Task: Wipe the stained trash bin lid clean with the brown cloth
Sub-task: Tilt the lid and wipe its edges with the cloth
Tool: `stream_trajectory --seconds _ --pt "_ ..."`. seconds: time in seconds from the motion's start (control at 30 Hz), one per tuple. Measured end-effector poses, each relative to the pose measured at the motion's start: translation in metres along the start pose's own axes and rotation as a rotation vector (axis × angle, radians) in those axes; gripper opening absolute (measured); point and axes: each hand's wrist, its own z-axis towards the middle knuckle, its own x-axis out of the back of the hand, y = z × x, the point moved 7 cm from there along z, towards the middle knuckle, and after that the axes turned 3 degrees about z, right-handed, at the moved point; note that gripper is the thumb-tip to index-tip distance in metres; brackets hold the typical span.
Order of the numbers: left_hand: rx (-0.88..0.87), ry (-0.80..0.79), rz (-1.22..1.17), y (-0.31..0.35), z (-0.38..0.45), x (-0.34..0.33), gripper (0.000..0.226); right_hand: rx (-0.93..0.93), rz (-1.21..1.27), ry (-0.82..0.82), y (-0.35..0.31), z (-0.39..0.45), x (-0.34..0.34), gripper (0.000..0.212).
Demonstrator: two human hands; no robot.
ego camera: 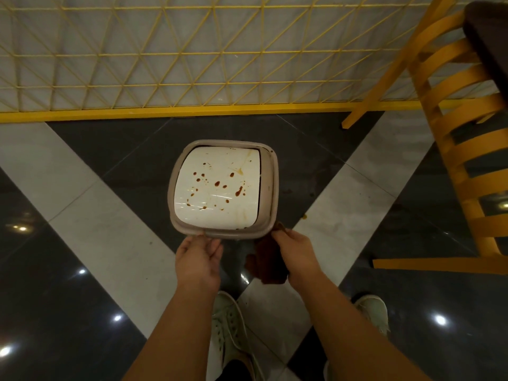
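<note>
Left hand: the person's left hand (198, 258) rested its straight fingers on the near rim of the bin, holding nothing, steadying it
Bin: one beige plastic trash bin (270, 185) stood on the floor just ahead of both hands, seen from above
Lid: one glossy white swing lid (220, 213) sat inside the beige rim, just beyond the left hand's fingertips and ahead-left of the right hand
Stains: roughly a dozen and a half dark reddish-brown drops (217, 183) were scattered over the middle of the lid, plus one yellowish streak (242, 169) toward its far right corner; none looked wiped yet
Cloth: one dark brown cloth (268, 264) hung from the right hand, between the two hands, its top just touching the bin's near right corner
Right hand: the right hand (298, 254) was clenched round the cloth at the near right corner of the bin
Risk, lid: it looked like a swing lid, so pressing hard off-centre could tip it inward and drop the cloth or smear into the bin
Risk, bin: the bin was light-looking and the tiled floor (90, 224) glossy; a firm stroke could slide it away unless the left hand held on
Risk, stains: wet drops could smear rather than lift
Also counted: one yellow wooden chair (461, 149) far right of the right hand, two pale shoes (228, 328) below the arms
</note>
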Motion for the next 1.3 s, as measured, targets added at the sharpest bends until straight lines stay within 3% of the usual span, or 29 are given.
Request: stream_trajectory --seconds 0.13,0.23,0.37,0.5,0.67,0.9,1.13,1.3 --pt "0.022 -0.089 0.029 -0.014 -0.007 -0.014 0.021 0.065 0.205 0.134 0.012 -0.007 0.007 0.015" --pt "0.014 -0.126 0.064 -0.024 -0.011 -0.023 0.03 0.184 0.303 0.243 0.0 -0.014 0.018 0.02" --pt "0.022 -0.135 0.116 -0.037 -0.016 -0.038 0.042 0.383 0.14 0.181 -0.013 -0.027 0.001 0.021" --pt "-0.004 -0.11 0.082 -0.034 -0.019 -0.039 0.049 0.457 -0.026 0.244 -0.022 -0.022 0.006 0.016" --pt "-0.03 -0.114 0.112 -0.032 -0.021 -0.041 0.045 0.448 -0.017 0.3 -0.039 -0.017 0.01 0.011" --pt "0.005 -0.085 0.216 -0.032 -0.019 -0.033 0.036 0.441 -0.064 0.183 -0.004 -0.039 -0.021 0.015" --pt "-0.059 -0.143 0.195 -0.029 -0.013 -0.039 0.054 0.378 -0.009 0.316 -0.027 -0.016 0.019 0.011" --pt "-0.051 -0.076 0.112 -0.013 -0.01 -0.03 0.047 0.373 0.033 0.311 -0.041 -0.006 0.025 0.012"
